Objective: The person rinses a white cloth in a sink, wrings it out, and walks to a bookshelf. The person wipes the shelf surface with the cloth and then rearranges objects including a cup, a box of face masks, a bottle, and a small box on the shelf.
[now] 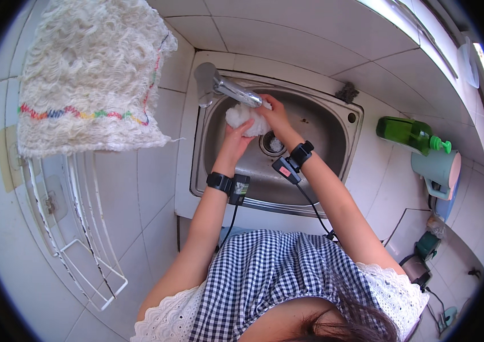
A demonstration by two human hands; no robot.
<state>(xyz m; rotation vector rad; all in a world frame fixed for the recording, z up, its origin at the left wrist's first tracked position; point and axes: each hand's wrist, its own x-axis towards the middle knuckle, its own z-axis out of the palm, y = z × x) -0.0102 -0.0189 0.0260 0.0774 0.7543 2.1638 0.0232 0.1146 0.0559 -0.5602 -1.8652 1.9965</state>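
A white, fluffy, crumpled piece of cloth or scrubber (242,117) is held between both hands over the steel sink (319,171). My left hand (237,139) grips it from the near left side, thumb on top. On its right side, the fingers of my right hand (275,114) close on it, partly hidden by the tap. The chrome tap (238,92) reaches over the bundle, its spout end close to my right fingers. Whether water runs cannot be seen. Just below the hands is the drain (266,149), with white material in it.
A dark scrubber (347,92) lies at the sink's back right corner. Right of the sink are a green pump bottle (404,133) and a pale blue mug (434,169). At left hang a shaggy white cloth (92,81) and a white wire rack (77,213).
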